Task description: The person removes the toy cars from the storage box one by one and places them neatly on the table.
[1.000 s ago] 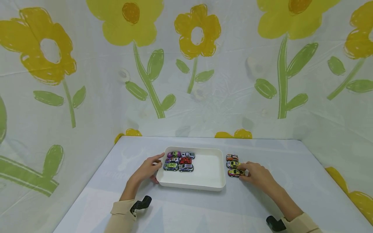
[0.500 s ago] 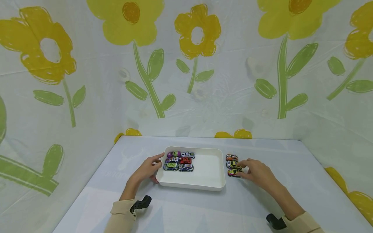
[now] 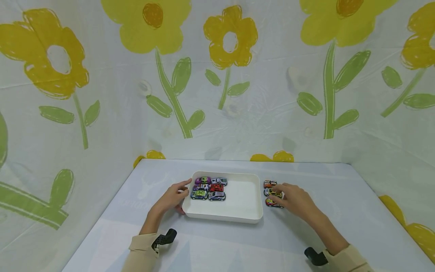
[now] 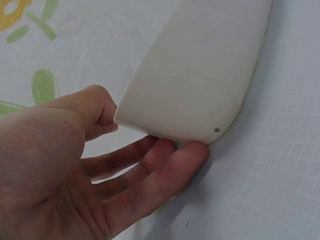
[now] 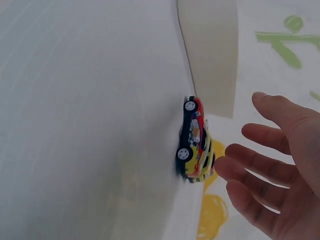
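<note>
In the head view my left hand (image 3: 173, 196) grips the left end of a shallow white tray (image 3: 238, 217). In the left wrist view several fingers (image 4: 165, 175) lie against the tray's end wall and the thumb meets its rim. Several toy cars stand in two columns in the tray's left half, among them a red car (image 3: 216, 187). Right of the tray are an orange car (image 3: 270, 183), a yellow car (image 3: 268, 192) and a red-and-yellow car (image 3: 274, 203). My right hand (image 3: 295, 200) hovers over this column, fingers spread and holding nothing, partly covering the yellow car.
The tray and cars stand on a pale table (image 3: 224, 245). Behind and beside it hangs a white sheet (image 3: 265, 124) with printed yellow flowers. A black wrist camera (image 3: 316, 257) sits by the right sleeve, another (image 3: 165, 238) by the left one.
My right hand has shifted left and slightly away from me, off the red-and-yellow car and over the yellow one. The left hand and tray stay where they were.
</note>
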